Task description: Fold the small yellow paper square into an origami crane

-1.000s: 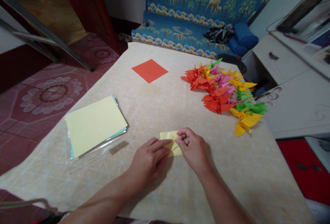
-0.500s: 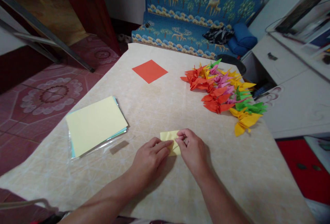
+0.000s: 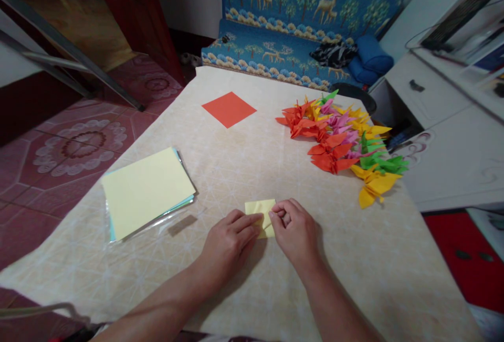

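Note:
A small folded yellow paper (image 3: 260, 211) lies on the table (image 3: 244, 163) near its front edge. My left hand (image 3: 228, 245) rests on the paper's lower left part, fingers pressed flat on it. My right hand (image 3: 294, 232) pinches the paper's right edge with curled fingers. Both hands hide much of the paper.
A stack of pale yellow and blue sheets (image 3: 145, 192) in clear wrap lies at the left. An orange square sheet (image 3: 229, 109) sits farther back. A pile of several coloured folded paper cranes (image 3: 342, 145) lies at the right. A blue patterned sofa (image 3: 303, 22) and a white cabinet (image 3: 444, 127) border the table.
My right hand has slid slightly down and left along the paper's edge. The left hand has barely moved.

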The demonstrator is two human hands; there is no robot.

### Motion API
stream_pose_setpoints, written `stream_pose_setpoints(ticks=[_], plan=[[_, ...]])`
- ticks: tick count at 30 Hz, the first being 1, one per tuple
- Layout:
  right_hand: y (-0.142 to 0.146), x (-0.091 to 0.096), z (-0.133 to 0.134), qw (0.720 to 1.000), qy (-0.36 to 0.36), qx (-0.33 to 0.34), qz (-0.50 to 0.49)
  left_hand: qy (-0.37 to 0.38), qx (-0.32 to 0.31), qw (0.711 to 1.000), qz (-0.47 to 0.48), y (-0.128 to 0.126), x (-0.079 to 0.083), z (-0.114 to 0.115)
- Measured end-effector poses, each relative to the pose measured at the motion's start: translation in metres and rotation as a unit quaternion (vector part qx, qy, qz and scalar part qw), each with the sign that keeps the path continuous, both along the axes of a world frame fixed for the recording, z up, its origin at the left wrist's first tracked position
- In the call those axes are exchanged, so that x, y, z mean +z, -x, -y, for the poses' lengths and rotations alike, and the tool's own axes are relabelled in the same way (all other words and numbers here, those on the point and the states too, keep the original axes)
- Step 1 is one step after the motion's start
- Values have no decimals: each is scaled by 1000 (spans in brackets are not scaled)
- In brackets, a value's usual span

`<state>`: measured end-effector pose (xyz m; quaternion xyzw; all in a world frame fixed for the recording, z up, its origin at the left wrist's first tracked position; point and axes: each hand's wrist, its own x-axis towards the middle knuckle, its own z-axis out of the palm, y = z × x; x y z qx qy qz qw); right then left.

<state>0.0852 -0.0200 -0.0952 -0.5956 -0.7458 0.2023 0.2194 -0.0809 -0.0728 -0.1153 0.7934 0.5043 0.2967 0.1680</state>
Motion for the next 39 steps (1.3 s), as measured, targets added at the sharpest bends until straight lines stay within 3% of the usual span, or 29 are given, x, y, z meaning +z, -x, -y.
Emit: stream_pose_setpoints(ticks=[10, 17, 27, 39], plan=[[2, 5, -1, 1000, 13, 6, 14, 6, -1, 1000, -6, -1, 2, 0], [1, 0, -5, 998, -6, 51, 25, -1, 4, 1000, -8, -1, 1, -1], [6, -3, -7, 998, -22, 25, 53, -21, -18, 999, -35, 7, 1, 10], [8, -8, -4, 997, -37, 9, 63, 27, 41, 993, 111, 11, 5, 22]])
